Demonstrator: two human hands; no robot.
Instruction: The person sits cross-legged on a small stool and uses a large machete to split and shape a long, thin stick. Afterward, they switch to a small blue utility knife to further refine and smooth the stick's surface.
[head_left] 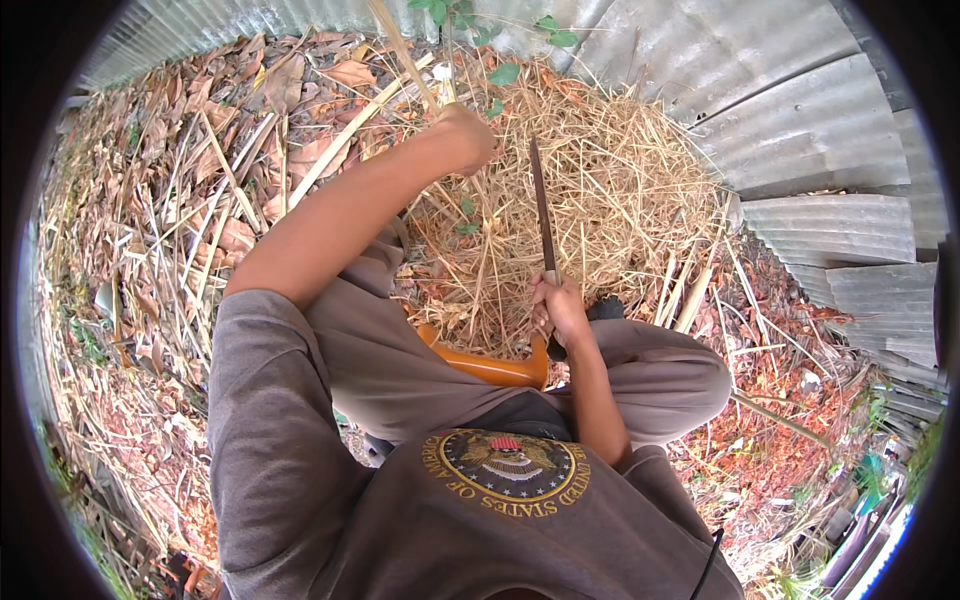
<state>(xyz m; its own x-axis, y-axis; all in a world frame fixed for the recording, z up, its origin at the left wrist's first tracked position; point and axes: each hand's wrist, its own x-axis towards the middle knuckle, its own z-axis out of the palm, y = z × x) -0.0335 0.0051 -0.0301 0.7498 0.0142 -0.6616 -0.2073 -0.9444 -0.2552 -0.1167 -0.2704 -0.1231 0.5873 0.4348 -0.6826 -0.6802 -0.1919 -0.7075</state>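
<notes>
My left hand [465,140] is stretched out ahead and closed round a long, pale split stick, perhaps bamboo [405,52], which rises from the fist toward the metal wall. My right hand [562,308] sits close to my body, between my knees. It grips a long knife [543,205] by its lower end, and the narrow dark blade points away from me. The blade is apart from the stick. Under both hands lies a heap of dry straw-like shavings [620,190]. The fingers of my left hand are mostly turned out of sight.
An orange plastic stool [490,368] is under me, between my legs. Corrugated metal sheets [800,120] stand along the far and right sides. Dry leaves [160,140] and loose pale strips [345,140] litter the ground at left. More split pieces [697,300] lie beyond my right knee.
</notes>
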